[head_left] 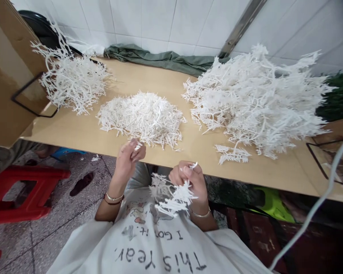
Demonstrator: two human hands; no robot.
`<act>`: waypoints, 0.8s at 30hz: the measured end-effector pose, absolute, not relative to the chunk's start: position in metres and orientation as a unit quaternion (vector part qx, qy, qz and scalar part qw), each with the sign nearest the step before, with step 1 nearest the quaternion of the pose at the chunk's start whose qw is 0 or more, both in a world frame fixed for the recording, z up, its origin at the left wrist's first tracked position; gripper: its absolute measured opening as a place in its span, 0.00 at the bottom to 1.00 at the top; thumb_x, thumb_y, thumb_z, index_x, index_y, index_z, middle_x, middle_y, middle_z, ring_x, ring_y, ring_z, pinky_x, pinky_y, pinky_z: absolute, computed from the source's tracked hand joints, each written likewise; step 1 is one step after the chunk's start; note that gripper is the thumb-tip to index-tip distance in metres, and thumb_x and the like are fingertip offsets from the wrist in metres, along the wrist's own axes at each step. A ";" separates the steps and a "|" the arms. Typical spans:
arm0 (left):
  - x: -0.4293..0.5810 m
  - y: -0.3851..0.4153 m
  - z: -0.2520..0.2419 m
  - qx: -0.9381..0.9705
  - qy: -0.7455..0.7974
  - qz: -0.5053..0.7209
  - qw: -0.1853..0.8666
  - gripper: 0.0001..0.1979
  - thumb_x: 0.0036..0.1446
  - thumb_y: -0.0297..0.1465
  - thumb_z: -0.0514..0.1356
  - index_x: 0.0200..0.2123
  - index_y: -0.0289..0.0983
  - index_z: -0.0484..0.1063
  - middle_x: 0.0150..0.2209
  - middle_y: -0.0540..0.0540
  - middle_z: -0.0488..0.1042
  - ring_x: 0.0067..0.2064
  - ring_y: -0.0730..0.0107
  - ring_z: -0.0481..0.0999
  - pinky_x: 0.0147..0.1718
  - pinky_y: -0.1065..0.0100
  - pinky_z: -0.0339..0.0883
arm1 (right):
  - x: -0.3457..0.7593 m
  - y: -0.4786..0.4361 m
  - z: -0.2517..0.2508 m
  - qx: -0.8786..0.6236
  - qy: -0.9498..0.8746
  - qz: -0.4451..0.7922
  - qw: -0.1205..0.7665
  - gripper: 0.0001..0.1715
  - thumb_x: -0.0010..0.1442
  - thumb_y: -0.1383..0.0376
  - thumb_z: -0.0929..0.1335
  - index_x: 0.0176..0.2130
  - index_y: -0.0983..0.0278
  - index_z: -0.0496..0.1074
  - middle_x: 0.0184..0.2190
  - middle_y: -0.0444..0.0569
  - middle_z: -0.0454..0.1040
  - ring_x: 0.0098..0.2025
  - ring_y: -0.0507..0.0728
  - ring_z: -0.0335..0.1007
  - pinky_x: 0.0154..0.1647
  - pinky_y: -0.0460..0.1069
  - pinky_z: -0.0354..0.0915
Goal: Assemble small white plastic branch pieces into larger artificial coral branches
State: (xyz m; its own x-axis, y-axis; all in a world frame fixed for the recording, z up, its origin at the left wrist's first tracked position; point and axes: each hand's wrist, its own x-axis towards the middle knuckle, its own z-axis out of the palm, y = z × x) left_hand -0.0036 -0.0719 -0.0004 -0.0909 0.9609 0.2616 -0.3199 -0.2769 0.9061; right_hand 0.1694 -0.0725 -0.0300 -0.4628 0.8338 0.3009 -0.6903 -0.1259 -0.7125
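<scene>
Over the near edge of the tan wooden table (82,133), the right hand (188,179) grips a white branched plastic sprig (174,198) at its stem, leaving its tips free, while the left hand (128,156) pinches a small white plastic piece (137,145) beside the middle heap of short white plastic pieces (143,116).

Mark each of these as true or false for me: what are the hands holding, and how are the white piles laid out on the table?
1. The right hand holds a white branched sprig. True.
2. The left hand lies flat on the table. False: it is raised at the table's near edge, its fingers pinching a small white piece.
3. Three white piles sit on the table. True: a left pile, a middle pile and a right pile.
4. The middle pile is the biggest. False: the right pile is the largest.
5. A blue stool stands on the floor at left. False: the stool is red.
</scene>
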 end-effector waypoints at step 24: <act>-0.025 0.036 0.017 0.670 0.650 0.357 -0.033 0.18 0.56 0.40 0.61 0.47 0.38 0.69 0.42 0.46 0.69 0.24 0.85 0.59 0.30 0.71 0.57 | 0.169 -0.047 -0.045 -0.389 -0.365 0.588 0.607 0.31 0.51 0.47 0.70 0.22 0.67 0.54 0.18 0.39 0.51 0.19 0.42 0.47 0.17 0.39 0.49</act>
State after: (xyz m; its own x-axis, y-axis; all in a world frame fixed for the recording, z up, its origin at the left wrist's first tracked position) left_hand -0.0249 0.0358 0.0174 -0.1010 0.8475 0.5210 0.8942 -0.1523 0.4210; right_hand 0.1688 -0.0465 -0.0449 0.0408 0.9991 -0.0145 -0.4299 0.0045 -0.9029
